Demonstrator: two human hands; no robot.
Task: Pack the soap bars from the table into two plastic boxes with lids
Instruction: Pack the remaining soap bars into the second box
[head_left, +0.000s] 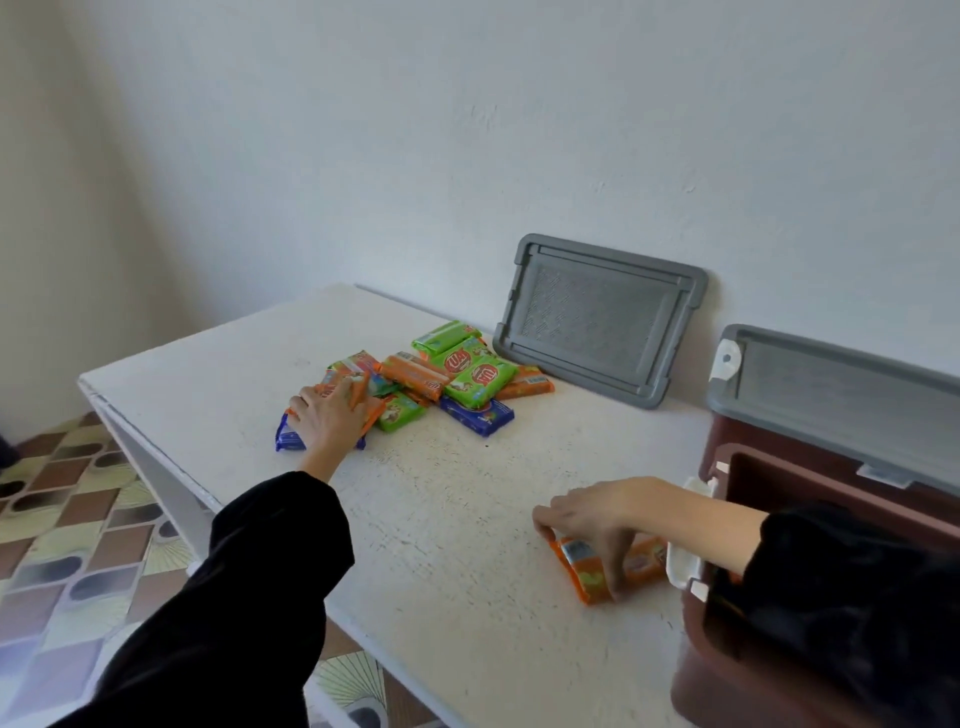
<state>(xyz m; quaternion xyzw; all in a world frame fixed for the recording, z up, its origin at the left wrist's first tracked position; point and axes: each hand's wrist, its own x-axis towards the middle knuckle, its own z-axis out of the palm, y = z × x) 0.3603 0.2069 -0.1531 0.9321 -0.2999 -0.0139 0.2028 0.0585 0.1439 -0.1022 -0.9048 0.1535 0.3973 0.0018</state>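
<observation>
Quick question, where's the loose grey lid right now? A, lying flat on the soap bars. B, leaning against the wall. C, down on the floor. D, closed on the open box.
B: the grey lid stands on its edge on the table, tilted back against the wall, apart from the open box.

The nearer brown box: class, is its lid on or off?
Off: the nearer brown box gapes open, and a loose grey lid leans against the wall.
</observation>
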